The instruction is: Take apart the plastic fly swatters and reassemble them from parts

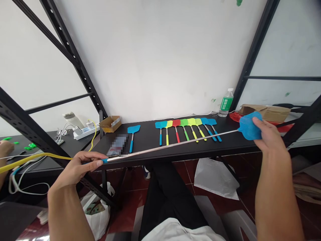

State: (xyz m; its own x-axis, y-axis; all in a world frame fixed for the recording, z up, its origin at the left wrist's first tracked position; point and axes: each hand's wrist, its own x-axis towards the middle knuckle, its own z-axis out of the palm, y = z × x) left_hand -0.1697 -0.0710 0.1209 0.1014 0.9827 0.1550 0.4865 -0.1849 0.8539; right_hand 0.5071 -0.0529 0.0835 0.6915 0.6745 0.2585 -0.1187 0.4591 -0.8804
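A blue fly swatter [175, 144] with a long, drawn-out metal rod stretches between my two hands, above the front of the black table. My left hand [77, 165] is closed on its blue handle, most of which the fingers hide. At the other end my right hand [271, 134] pinches the flat blue head by its outer edge. Behind the rod, several shorter swatters [177, 129] in blue, yellow, red and green lie in a row on the table, heads toward the wall. One more blue swatter [132, 137] lies apart to their left.
A small open cardboard box [110, 124] and a blurred flat item [117, 144] are at the table's left. A water bottle [226, 103] and a larger carton [267, 112] stand right. Black rack posts [82, 72] flank the table. A yellow cable [50, 155] runs by my left hand; another person's hand [6, 149] is far left.
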